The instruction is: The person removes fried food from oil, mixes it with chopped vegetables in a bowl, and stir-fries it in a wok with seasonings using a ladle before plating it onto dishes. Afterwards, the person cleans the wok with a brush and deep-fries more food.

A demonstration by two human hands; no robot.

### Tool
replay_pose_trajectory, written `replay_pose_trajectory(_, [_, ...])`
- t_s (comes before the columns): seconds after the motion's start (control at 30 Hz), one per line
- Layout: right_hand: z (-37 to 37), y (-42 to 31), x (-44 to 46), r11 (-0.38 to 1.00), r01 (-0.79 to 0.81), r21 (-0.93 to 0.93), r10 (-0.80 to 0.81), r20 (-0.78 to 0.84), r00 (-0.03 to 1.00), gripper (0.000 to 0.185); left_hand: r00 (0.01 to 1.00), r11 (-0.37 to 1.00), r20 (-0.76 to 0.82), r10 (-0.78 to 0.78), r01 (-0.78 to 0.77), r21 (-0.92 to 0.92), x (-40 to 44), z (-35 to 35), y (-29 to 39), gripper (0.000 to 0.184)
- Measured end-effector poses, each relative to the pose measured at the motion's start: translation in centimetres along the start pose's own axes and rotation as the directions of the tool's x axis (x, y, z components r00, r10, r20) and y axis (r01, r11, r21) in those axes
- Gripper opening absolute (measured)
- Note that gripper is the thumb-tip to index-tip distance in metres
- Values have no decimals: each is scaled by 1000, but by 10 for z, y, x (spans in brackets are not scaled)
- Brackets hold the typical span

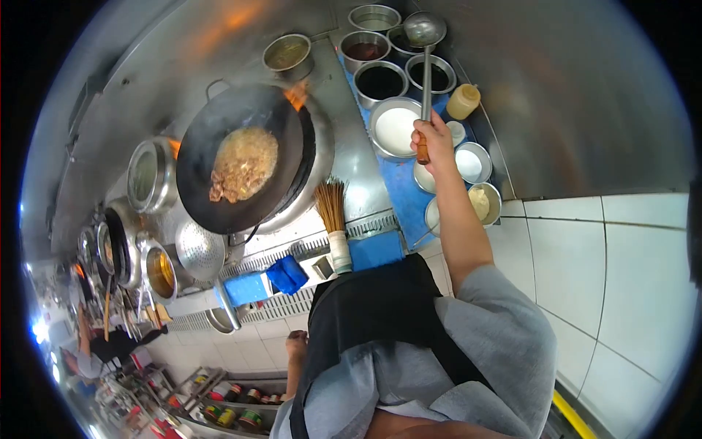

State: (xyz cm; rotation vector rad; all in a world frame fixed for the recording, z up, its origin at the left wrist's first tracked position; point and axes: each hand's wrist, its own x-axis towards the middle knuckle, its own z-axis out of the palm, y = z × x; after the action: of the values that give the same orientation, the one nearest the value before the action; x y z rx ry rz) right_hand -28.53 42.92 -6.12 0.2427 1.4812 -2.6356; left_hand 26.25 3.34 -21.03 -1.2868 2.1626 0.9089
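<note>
My right hand [436, 140] is wrapped round the wooden grip of a long steel ladle [427, 80]. The ladle's bowl is over the far pots of dark liquid [365, 50], and its shaft passes by a bowl of white liquid [395, 130]. Down by my left side, near the stove's front edge, my left hand [296, 342] looks curled closed, with no object visible in it. On the burner sits a tilted black wok [197, 157] holding browned meat pieces [238, 183] in bubbling liquid, with flame at its rim. Neither hand touches the wok.
A bamboo brush [333, 219] and a folded blue cloth [287, 275] lie along the front edge. Left of the wok are a perforated strainer [200, 251] and a pot of oil [161, 272]. A squeeze bottle [463, 101] stands right. Another person [95, 347] works far left.
</note>
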Motion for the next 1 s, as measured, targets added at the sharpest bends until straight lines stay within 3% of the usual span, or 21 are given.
replay_pose_trajectory(0.07, [10, -9, -23, 998, -40, 49, 36, 79, 996, 52, 996, 979, -22, 91, -94, -180, 0, 8, -31, 24])
replay_pose_trajectory(0.1, [20, -13, -38, 998, -63, 3, 62, 95, 994, 52, 975, 971, 7, 221, -219, -90, 26, 22, -70, 25])
replay_pose_trajectory(0.17, [39, -15, -74, 991, -106, -84, 120, 171, 978, 54, 947, 944, 28, 319, -320, 75, 51, 38, -97, 34])
replay_pose_trajectory(0.23, [61, -16, -107, 980, -156, -126, 187, 295, 937, 62, 920, 918, 3, 391, -390, 77, 80, 56, -116, 40])
replay_pose_trajectory(0.27, [68, -12, -120, 967, -193, -165, 239, 343, 908, 64, 963, 963, 9, 269, -269, -9, 77, 48, -92, 39])
replay_pose_trajectory(0.33, [85, -5, -135, 943, -233, -236, 315, 421, 851, 67, 936, 937, -30, 350, -350, 8, 83, 38, -67, 33])
replay_pose_trajectory(0.37, [91, 3, -136, 918, -274, -286, 380, 437, 815, 69, 982, 964, -5, 187, -184, -192, 67, 16, -30, 33])
replay_pose_trajectory(0.47, [119, 38, -138, 822, -158, -547, 426, 407, 808, 71, 968, 929, -107, 229, -250, -273, 77, 6, -19, 34])
replay_pose_trajectory(0.5, [124, 55, -138, 694, -42, -719, 456, 394, 798, 74, 972, 921, -122, 199, -228, -317, 74, 1, -16, 35])
replay_pose_trajectory(0.63, [160, 69, -172, 607, -67, -792, 587, 390, 709, 73, 976, 922, -121, 181, -211, -324, 78, -9, -46, 33])
replay_pose_trajectory(0.73, [163, 76, -177, 709, -137, -691, 542, 411, 733, 73, 985, 949, -98, 141, -162, -269, 75, -18, -75, 32])
replay_pose_trajectory(0.87, [190, 126, -156, 610, 94, -787, 345, 370, 863, 74, 984, 925, -92, 156, -178, -336, 67, -41, -93, 35])
replay_pose_trajectory(0.9, [188, 141, -140, 611, 139, -779, 331, 411, 849, 77, 983, 924, -83, 164, -183, -335, 68, -46, -95, 35])
replay_pose_trajectory(1.0, [211, 117, -158, 473, 169, -865, 509, 425, 749, 75, 979, 920, -108, 174, -201, -338, 72, -67, -91, 38])
